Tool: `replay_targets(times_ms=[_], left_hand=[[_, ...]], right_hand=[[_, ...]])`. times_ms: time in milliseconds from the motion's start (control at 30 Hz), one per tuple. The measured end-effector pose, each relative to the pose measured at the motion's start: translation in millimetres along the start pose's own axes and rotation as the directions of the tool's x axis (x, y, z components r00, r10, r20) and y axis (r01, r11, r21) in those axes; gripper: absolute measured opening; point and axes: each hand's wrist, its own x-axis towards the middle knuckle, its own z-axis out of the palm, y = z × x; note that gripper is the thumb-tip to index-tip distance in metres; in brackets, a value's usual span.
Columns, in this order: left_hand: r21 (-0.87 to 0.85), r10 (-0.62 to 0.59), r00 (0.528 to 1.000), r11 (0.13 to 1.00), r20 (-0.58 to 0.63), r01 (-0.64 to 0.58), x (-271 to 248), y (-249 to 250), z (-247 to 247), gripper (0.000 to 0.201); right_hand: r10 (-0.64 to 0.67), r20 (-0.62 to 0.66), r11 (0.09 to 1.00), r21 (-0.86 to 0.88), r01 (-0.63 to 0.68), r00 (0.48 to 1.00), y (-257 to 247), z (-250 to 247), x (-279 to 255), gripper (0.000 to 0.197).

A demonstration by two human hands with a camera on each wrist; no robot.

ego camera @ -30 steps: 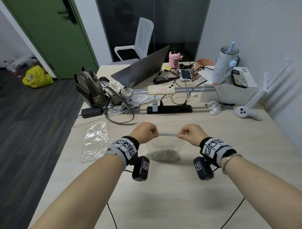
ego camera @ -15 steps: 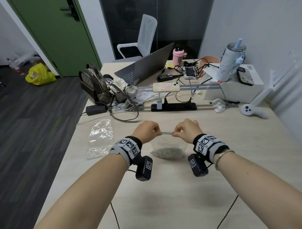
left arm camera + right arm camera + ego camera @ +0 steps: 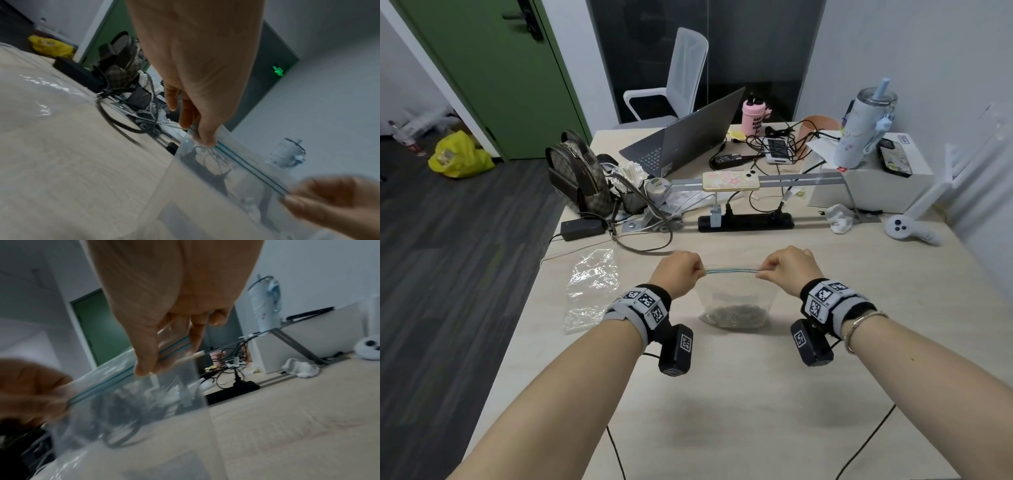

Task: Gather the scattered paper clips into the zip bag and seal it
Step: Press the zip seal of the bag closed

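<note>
Your left hand (image 3: 678,272) and right hand (image 3: 788,270) each pinch one end of the zip bag's (image 3: 736,294) teal seal strip (image 3: 731,271), holding it taut above the counter (image 3: 722,394). The bag hangs mouth up, its strip running left to right, with the paper clips (image 3: 734,313) heaped at the bottom. From the blurred wrist views, the strip's two lines seem unjoined at mid-span. If you release now, the bag may tip and spill clips through that gap.
</note>
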Motion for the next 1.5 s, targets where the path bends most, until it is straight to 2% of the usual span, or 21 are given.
replay_targets(times_ms=[100, 200, 300, 433, 567, 700, 767, 967, 1033, 1133, 1200, 1233, 1300, 1333, 1400, 1500], left_hand=[[-0.082, -0.011, 0.999, 0.997, 0.050, 0.015, -1.3, -10.6, -0.5, 0.012], [-0.106, -0.015, 0.999, 0.994, 0.038, 0.019, 1.3, -12.7, -0.9, 0.010], [-0.046, -0.049, 0.999, 0.998, 0.018, 0.049, 3.5, -10.6, -2.4, 0.011], [0.045, -0.015, 1.000, 0.999, -0.012, 0.016, 3.2, -8.7, -4.5, 0.008], [-0.175, -0.011, 0.998, 0.984, 0.059, 0.021, -2.2, -13.3, -4.5, 0.005], [-0.423, -0.075, 0.993, 0.900, 0.095, 0.109, -7.2, -6.9, -4.5, 0.011], [-0.490, -0.101, 0.989, 0.860, 0.109, 0.142, -8.9, -2.6, -5.6, 0.013], [-0.544, -0.162, 0.975, 0.810, 0.152, 0.219, -6.1, 6.8, -11.0, 0.010], [-0.562, -0.160, 0.958, 0.782, 0.238, 0.270, -5.4, 7.5, -9.5, 0.009], [-0.549, -0.151, 0.905, 0.751, 0.398, 0.367, -3.7, 3.5, 1.6, 0.010], [-0.524, -0.173, 0.889, 0.754, 0.424, 0.396, -0.8, -2.8, 16.4, 0.010], [-0.485, -0.194, 0.902, 0.789, 0.387, 0.378, 2.8, -6.7, 24.7, 0.010], [-0.342, -0.243, 0.943, 0.887, 0.226, 0.311, 12.5, -13.4, 40.6, 0.012], [-0.297, -0.270, 0.952, 0.906, 0.143, 0.301, 16.8, -15.3, 46.3, 0.012], [-0.324, -0.320, 0.946, 0.890, 0.060, 0.322, 25.0, -15.5, 56.9, 0.013], [-0.487, -0.424, 0.905, 0.789, 0.009, 0.375, 34.4, -14.6, 74.3, 0.010]], right_hand=[[0.073, 0.005, 0.996, 0.048, -0.073, 0.997, 17.3, -7.1, -3.5, 0.015], [0.092, 0.019, 0.991, 0.098, -0.093, 0.996, 24.8, -6.1, -5.2, 0.013], [0.090, 0.010, 0.985, 0.149, -0.090, 0.996, 23.7, -3.4, -4.3, 0.014], [0.082, -0.002, 0.962, 0.263, -0.078, 0.997, 26.6, 0.7, -5.8, 0.012], [0.098, -0.003, 0.866, 0.493, -0.084, 0.995, 26.9, 2.2, -12.4, 0.007], [0.117, -0.012, 0.787, 0.611, -0.085, 0.993, 24.3, 5.6, -8.9, 0.014], [0.152, 0.004, 0.743, 0.659, -0.117, 0.988, 22.3, 5.5, -6.8, 0.015], [0.261, 0.141, 0.674, 0.682, -0.285, 0.955, 18.6, 1.0, -2.4, 0.008], [0.241, 0.229, 0.662, 0.672, -0.332, 0.943, 20.4, -1.5, -4.3, 0.009], [0.224, 0.341, 0.663, 0.633, -0.399, 0.913, 24.4, -0.2, -7.2, 0.014], [0.259, 0.354, 0.682, 0.592, -0.429, 0.899, 29.8, 11.5, -6.5, 0.013], [0.282, 0.318, 0.725, 0.548, -0.418, 0.905, 33.8, 19.7, -5.0, 0.011], [0.313, 0.184, 0.835, 0.414, -0.362, 0.932, 40.2, 34.4, -1.2, 0.008], [0.322, 0.117, 0.858, 0.384, -0.342, 0.939, 42.2, 40.7, 1.2, 0.009], [0.358, 0.063, 0.827, 0.442, -0.348, 0.932, 43.0, 50.4, 7.0, 0.012], [0.409, 0.066, 0.731, 0.574, -0.370, 0.910, 45.9, 63.7, 19.0, 0.030]])
